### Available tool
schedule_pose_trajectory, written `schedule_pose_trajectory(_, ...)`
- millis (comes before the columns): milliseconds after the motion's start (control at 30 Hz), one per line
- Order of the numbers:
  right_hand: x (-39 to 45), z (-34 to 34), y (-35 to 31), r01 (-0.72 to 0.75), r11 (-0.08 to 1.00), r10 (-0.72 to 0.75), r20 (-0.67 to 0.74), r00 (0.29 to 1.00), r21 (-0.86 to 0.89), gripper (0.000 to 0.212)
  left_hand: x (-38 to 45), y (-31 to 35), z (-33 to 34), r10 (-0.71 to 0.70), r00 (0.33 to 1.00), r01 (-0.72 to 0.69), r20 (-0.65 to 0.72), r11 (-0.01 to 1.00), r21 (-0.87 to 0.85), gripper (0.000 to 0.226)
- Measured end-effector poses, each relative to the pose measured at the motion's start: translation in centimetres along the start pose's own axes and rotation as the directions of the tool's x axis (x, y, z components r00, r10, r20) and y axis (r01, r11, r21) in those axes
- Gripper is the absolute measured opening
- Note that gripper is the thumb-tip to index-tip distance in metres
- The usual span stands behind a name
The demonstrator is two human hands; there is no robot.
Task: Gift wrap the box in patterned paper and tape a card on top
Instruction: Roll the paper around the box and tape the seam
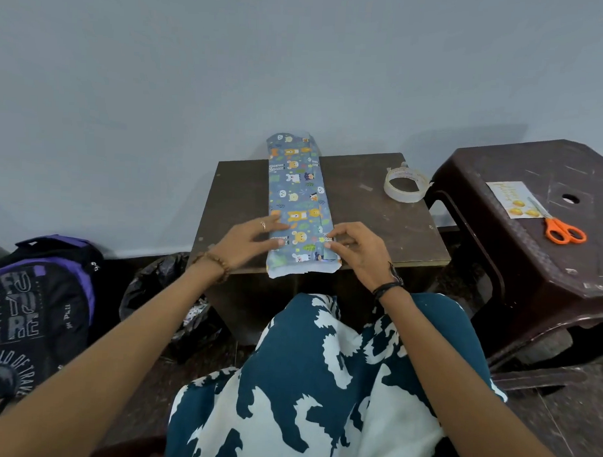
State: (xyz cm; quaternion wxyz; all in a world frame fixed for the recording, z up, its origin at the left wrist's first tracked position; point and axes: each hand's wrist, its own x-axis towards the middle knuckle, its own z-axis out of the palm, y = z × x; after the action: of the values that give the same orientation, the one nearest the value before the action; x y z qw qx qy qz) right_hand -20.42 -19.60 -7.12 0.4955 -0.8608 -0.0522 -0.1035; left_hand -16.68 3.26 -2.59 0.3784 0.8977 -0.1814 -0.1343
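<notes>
My left hand [250, 242] lies flat, fingers straight, on the near end of the box, pinning the patterned paper [296, 200] so the wrap cannot spring loose. My right hand [356, 247] pinches the paper's overlapping edge at the box's right side, fingers curled on the seam, apparently creasing or pressing it down. The box itself is hidden under the paper; the long, narrow parcel runs from 6 o'clock toward 12 o'clock across the small brown counter [379, 217], its far end overhanging the back edge and its near end jutting over the front, both ends open and unfolded.

The tape roll [405, 183] sits at about 2 o'clock on the counter, near my right hand, likely kept there for sealing the seam. On the dark plastic stool [548, 264] at 3 o'clock lie the card [509, 198] and the orange-handled scissors [563, 230], the scissors' blades resting across the card's edge, parked apart until the wrapping is closed. A backpack [34, 308] stands on the floor at 8 o'clock, a black plastic bag [154, 284] beside it. By my reckoning the long seam is the step in hand; ends and card remain.
</notes>
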Motion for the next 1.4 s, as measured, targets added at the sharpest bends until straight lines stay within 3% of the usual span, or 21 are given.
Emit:
schedule_pose_trajectory(100, 0.3, 0.0, -0.1, -0.001, 0.993, 0.001, -0.003, 1.000, -0.116, 0.016, 0.1, 0.2, 1.7, -0.007, 0.988, 0.011, -0.154, 1.000, 0.025, 0.042)
schedule_pose_trajectory(267, 0.1, 0.2, 0.0, 0.063, 0.939, -0.073, -0.017, 0.997, -0.337, 0.013, 0.7, -0.4, 4.0, 0.136, 0.948, 0.022, -0.287, 0.874, 0.485, 0.044)
schedule_pose_trajectory(367, 0.2, 0.4, -0.1, 0.060, 0.923, -0.069, -0.009, 0.998, -0.381, 0.013, 0.8, -0.6, 5.3, 0.229, 0.903, 0.008, -0.363, 0.838, 0.546, 0.043)
schedule_pose_trajectory(533, 0.3, 0.3, -0.5, 0.040, 0.926, -0.038, 0.012, 0.999, -0.376, 0.014, 1.0, -0.5, 5.6, 0.341, 0.863, -0.064, -0.372, 0.805, 0.590, 0.037)
schedule_pose_trajectory(700, 0.3, 0.1, -0.5, 0.068, 0.929, -0.060, 0.032, 0.998, -0.364, 0.013, 0.8, -0.6, 6.0, 0.380, 0.877, -0.091, -0.296, 0.734, 0.673, 0.041)
schedule_pose_trajectory(833, 0.3, 0.3, -0.2, 0.139, 0.884, -0.132, 0.047, 0.990, -0.447, 0.004, 0.5, -0.9, 5.2, 0.380, 0.907, -0.155, -0.183, 0.704, 0.693, 0.023)
schedule_pose_trajectory(900, 0.3, 0.2, 0.1, 0.164, 0.881, -0.160, 0.045, 0.986, -0.443, 0.006, 0.1, -1.4, 4.5, 0.445, 0.888, -0.238, -0.115, 0.660, 0.713, 0.011)
schedule_pose_trajectory(1000, 0.0, 0.0, 0.5, 0.204, 0.876, -0.200, 0.054, 0.978, -0.438, 0.009, -0.1, -2.2, 3.5, 0.486, 0.874, -0.319, -0.007, 0.584, 0.747, 0.037)
schedule_pose_trajectory(1133, -0.7, -0.5, 0.6, 0.290, 0.840, -0.281, 0.088, 0.956, -0.458, 0.021, 0.0, -3.1, 2.3, 0.518, 0.847, -0.405, 0.119, 0.484, 0.776, 0.045)
schedule_pose_trajectory(1267, -0.6, -1.6, 0.8, 0.344, 0.767, -0.231, 0.267, 0.936, -0.541, 0.045, -0.1, -4.4, 2.3, 0.480, 0.858, -0.454, 0.186, 0.535, 0.713, 0.057)
schedule_pose_trajectory(1400, -0.6, -2.1, 1.0, 0.377, 0.712, -0.161, 0.385, 0.909, -0.592, 0.060, 0.0, -4.8, 2.5, 0.482, 0.864, -0.454, 0.146, 0.619, 0.641, 0.056)
